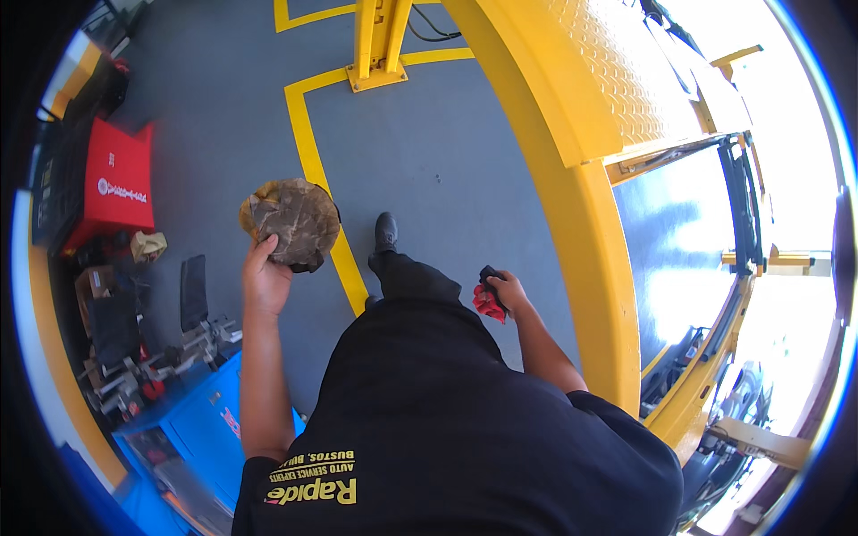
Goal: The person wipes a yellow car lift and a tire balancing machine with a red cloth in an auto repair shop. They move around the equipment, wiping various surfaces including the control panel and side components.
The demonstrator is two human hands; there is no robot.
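Observation:
My left hand is closed on the near edge of a round, flattish, mottled brown and tan thing. Its thumb lies over the top, and the piece hangs above the floor to the left of my legs; whether it is a cap or a cover I cannot tell. On the other side, my right hand grips a crumpled red cloth. A small black item sticks out of the same grip; its kind is not clear. The right fingers are partly hidden.
A yellow lift frame rises along my right, with a yellow post bolted down ahead. Yellow lines cross the grey floor. To the left stand a red box, metal parts and a blue cabinet.

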